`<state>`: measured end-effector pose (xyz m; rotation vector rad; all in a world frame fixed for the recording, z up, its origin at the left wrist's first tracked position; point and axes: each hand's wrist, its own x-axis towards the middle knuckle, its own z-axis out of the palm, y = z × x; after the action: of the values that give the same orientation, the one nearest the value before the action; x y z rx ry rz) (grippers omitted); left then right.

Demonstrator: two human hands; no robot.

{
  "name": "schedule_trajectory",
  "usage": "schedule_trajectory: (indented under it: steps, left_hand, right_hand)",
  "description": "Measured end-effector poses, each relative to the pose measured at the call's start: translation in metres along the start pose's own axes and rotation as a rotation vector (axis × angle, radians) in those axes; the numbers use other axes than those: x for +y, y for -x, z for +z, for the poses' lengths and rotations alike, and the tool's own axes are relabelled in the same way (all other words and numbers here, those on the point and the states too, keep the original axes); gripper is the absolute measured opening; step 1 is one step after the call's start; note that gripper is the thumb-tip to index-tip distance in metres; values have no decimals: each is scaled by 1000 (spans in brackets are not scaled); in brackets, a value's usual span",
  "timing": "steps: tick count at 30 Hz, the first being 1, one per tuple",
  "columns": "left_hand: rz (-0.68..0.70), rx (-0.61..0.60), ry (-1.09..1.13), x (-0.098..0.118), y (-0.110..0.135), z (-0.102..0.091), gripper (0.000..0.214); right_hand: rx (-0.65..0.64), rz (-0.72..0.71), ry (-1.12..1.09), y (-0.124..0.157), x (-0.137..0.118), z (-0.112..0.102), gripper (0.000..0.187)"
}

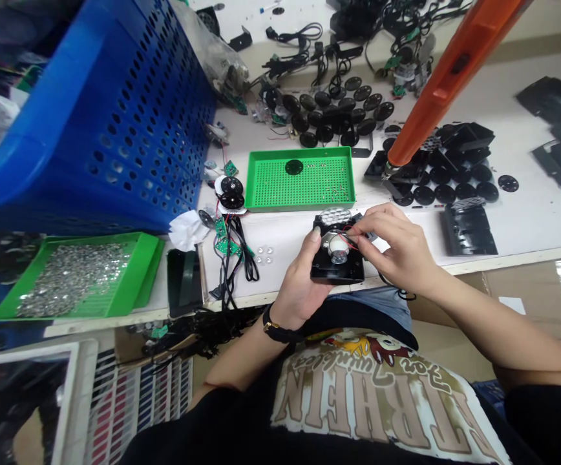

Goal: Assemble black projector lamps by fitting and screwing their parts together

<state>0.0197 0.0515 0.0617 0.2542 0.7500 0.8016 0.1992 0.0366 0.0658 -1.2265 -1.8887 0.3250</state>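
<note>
Near edge of the cluttered white table (pixel 527 219): left hand (pixel 300 278) clamps a square black plastic housing (pixel 341 268); right hand (pixel 399 248) pinches its thin red wire (pixel 346 240)

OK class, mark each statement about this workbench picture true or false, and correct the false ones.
1. The left hand holds a black part. True.
2. The right hand hangs idle, away from that part. False: its fingers pinch red wires on the part.
3. The green tray behind the hands holds a black disc. True.
4. The big crate is red. False: it is blue.
5. A watch sits on the left wrist. True.
6. The side tray by the crate holds black discs. False: it holds small shiny bits.
</note>
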Motion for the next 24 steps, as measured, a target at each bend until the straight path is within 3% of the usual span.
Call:
schedule_trajectory:
  steps: [8, 14, 24]
  left_hand:
    - [30, 37, 18, -8, -1, -6, 30]
    - [17, -14, 44, -4, 2, -6, 37]
    - [-45, 6, 77, -5, -1, -9, 34]
  right_hand:
    - [164, 16, 7, -2, 2, -6, 11]
    - [18, 100, -71, -2, 4, -3, 5]
    - [-67, 103, -72, -6, 7, 2, 8]
